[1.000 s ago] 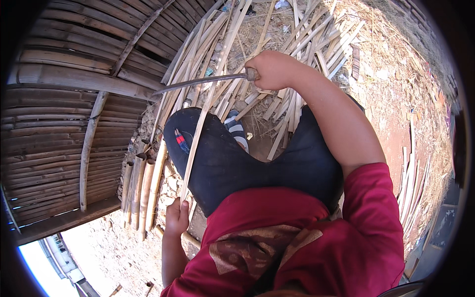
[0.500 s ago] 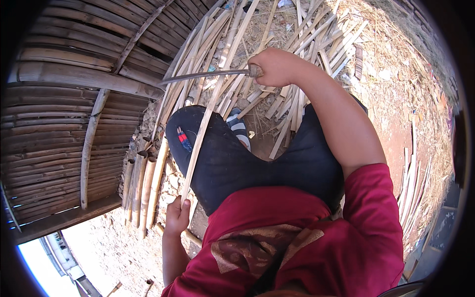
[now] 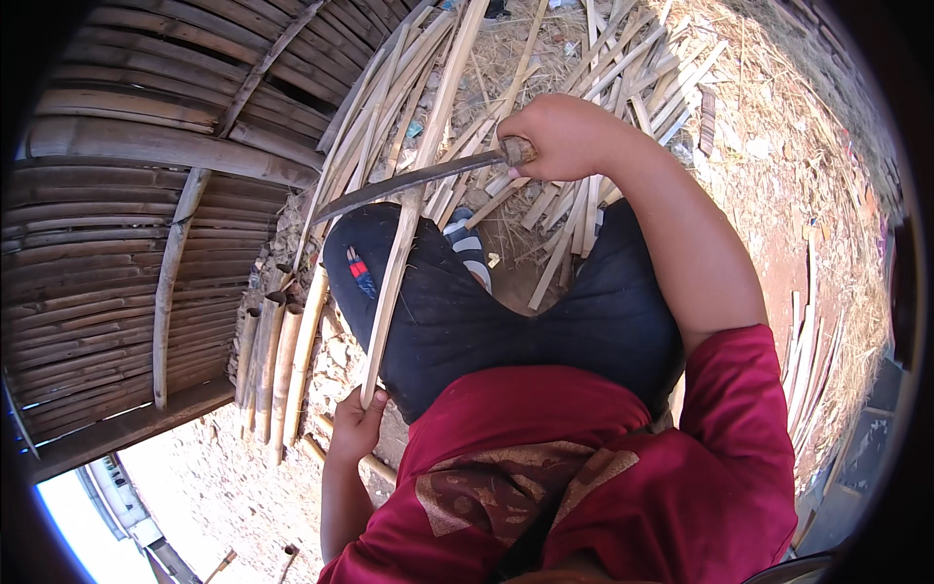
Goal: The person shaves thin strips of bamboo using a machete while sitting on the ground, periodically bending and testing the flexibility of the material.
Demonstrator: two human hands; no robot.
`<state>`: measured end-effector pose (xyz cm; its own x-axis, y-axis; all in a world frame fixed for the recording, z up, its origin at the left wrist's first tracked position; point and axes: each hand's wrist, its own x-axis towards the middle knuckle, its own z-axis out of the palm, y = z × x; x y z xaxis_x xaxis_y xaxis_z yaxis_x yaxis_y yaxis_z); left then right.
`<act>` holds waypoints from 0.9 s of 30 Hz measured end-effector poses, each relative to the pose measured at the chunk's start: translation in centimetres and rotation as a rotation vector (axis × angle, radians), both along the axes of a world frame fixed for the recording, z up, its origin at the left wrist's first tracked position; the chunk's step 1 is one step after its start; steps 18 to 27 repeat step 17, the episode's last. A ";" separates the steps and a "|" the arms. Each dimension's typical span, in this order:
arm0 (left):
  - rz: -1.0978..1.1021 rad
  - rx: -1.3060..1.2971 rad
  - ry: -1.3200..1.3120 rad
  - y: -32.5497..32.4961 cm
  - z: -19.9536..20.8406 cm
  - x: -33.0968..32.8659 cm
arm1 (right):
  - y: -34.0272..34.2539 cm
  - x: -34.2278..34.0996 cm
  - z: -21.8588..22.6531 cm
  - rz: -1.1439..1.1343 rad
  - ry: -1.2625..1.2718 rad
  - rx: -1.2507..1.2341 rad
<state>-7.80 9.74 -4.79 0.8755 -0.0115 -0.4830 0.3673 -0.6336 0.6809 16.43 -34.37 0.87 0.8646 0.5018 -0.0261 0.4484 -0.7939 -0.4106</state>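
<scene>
A long pale bamboo strip (image 3: 392, 277) slants across my left thigh, its far part reaching out over the ground. My left hand (image 3: 356, 425) grips its near end beside my hip. In my right hand (image 3: 556, 138), the fingers are wrapped round the short wooden handle of a long machete (image 3: 413, 181). The dark blade points left and lies across the strip just beyond my left knee. Its tip is close to the bamboo wall. Whether the edge bites into the strip I cannot tell.
Many loose bamboo strips (image 3: 593, 68) litter the ground ahead. On the left stands a bamboo slat wall (image 3: 107, 263), with several cut bamboo poles (image 3: 277, 365) beside it. More thin strips (image 3: 804, 365) lie at the right. My sandalled foot (image 3: 468, 248) is between my knees.
The machete has come nearer to me along the strip, and its blade has turned to show its flat side. My right hand has shifted slightly right; the strip has rolled a little.
</scene>
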 end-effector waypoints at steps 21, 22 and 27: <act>-0.015 0.511 -0.351 -2.6 -2.1 -1.0 | 1.3 -0.3 0.2 0.053 0.154 -0.076; -0.015 0.511 -0.351 -2.6 -2.1 -1.0 | 1.3 -0.3 0.2 0.053 0.154 -0.076; -0.015 0.511 -0.351 -2.6 -2.1 -1.0 | 1.3 -0.3 0.2 0.053 0.154 -0.076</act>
